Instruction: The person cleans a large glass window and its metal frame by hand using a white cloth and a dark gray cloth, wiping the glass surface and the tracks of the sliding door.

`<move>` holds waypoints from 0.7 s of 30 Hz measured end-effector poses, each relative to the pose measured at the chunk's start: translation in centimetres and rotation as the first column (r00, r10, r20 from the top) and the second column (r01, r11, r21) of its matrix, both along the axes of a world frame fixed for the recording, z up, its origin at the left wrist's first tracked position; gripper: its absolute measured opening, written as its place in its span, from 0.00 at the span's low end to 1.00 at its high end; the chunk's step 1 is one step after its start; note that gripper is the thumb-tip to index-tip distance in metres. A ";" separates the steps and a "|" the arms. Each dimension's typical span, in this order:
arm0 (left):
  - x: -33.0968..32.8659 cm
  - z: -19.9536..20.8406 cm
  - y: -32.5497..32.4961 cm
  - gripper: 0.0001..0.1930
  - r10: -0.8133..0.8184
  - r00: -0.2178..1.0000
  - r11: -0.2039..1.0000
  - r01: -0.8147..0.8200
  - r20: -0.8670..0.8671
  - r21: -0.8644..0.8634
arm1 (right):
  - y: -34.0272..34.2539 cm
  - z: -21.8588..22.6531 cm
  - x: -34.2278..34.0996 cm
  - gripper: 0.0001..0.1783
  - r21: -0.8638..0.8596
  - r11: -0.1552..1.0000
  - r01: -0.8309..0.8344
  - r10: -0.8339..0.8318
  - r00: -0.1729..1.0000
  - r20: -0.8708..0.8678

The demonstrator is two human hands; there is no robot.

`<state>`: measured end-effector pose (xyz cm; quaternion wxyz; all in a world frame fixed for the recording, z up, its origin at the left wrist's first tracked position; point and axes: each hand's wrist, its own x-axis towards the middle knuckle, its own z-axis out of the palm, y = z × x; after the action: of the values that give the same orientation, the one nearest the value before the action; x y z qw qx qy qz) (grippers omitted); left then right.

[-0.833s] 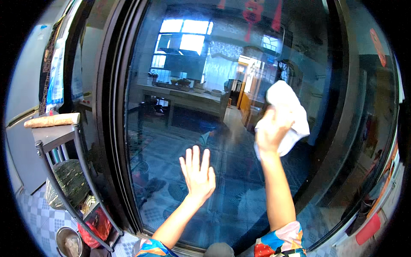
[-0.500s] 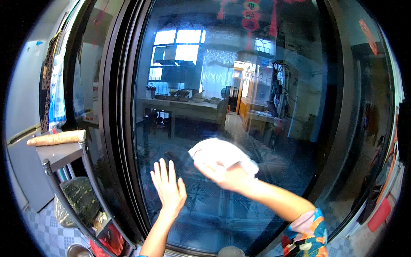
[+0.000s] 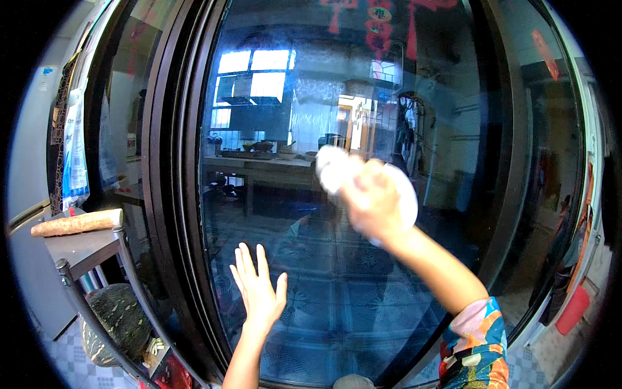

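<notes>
A large glass door panel (image 3: 311,259) in a dark frame fills the middle of the view, mirroring a kitchen with a window and counter. My left hand (image 3: 259,292) rests flat toward the glass at lower left, fingers spread, holding nothing. Higher and to the right, my right hand (image 3: 372,198) presses a white cloth (image 3: 403,194) to the glass. The cloth bulges out on both sides of that hand, which is blurred by motion. A colourful patterned sleeve (image 3: 476,343) covers my right upper arm.
At left stands a metal rack (image 3: 84,249) with a long pale-brown roll (image 3: 78,222) on top. A big green gourd (image 3: 116,324) and a red bag (image 3: 172,376) sit lower in it. Red hanging ornaments (image 3: 379,26) show at the top. A red object (image 3: 573,310) is at far right.
My right hand has swept the white cloth upward and a little right across the glass. The left hand stays nearly in place, its thumb spread slightly wider. The view has shifted slightly.
</notes>
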<state>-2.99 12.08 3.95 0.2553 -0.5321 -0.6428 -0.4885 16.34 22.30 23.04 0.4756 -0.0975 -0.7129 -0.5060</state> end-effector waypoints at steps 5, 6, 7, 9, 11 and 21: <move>1.1 0.6 0.9 0.42 -0.014 1.000 1.000 0.013 0.020 0.022 | -1.1 4.9 0.9 0.19 0.068 0.996 0.057 -0.037 0.961 -0.273; 0.8 0.4 0.7 0.42 0.014 1.000 1.000 -0.014 0.025 0.011 | -0.9 3.2 -0.2 0.20 -0.015 1.000 0.024 -0.027 0.968 -0.251; 0.6 0.2 0.5 0.43 0.042 0.999 0.999 -0.042 0.029 0.000 | -0.8 1.0 -0.9 0.23 -0.126 0.992 0.000 -0.011 0.996 -0.087; 1.1 0.4 0.9 0.43 0.028 0.999 1.000 -0.029 0.039 0.012 | -0.3 -1.8 -0.4 0.24 0.046 0.998 -0.045 0.041 0.994 0.101; 1.5 0.4 1.3 0.43 0.024 0.999 0.999 -0.025 0.033 0.026 | 0.6 -0.7 1.0 0.25 0.086 0.996 -0.028 0.016 0.991 0.132; 1.9 0.6 1.0 0.44 0.061 0.997 0.998 -0.062 0.041 0.026 | -0.3 -4.3 0.0 0.41 -0.117 0.990 0.075 -0.097 0.974 -0.204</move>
<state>-1.07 13.09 4.59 0.2646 -0.4986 -0.6573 -0.4994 16.31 22.01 18.72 0.5194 -0.2065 -0.6805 -0.4738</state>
